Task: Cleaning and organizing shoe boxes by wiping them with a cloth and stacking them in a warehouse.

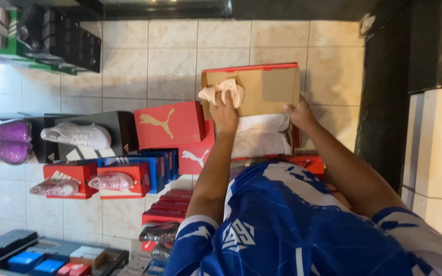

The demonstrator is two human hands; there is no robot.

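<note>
The left hand point(224, 113) is closed around a wad of pale crumpled tissue paper point(223, 92), pressing it against the bare cardboard inside of a raised shoebox lid point(262, 87). The right hand point(300, 113) pinches the lid's far edge, fingers curled over it, which seems to be what keeps the lid propped open and steady. The two hands are well apart, one at each side of the lid. The lid is red on the outside; its red rim shows along the top edge. Just below it lies the open shoebox point(262, 137), lined with white wrapping paper that hides whatever is inside. The paper wad is held up out of the box, probably so the contents below stay reachable.

The box rests on a stack of red shoeboxes point(172, 124), with blue boxes point(152, 166) beside them and more red ones lower down. Pale pink sneakers point(111, 181) sit on boxes as display pieces, a white sneaker point(75, 135) on a dark box, and purple shoes point(3, 139) near the frame edge. The floor is cream tile point(170, 51), with a dark pillar point(384, 92) nearby. The person wears a blue and white jersey point(292, 225).
</note>
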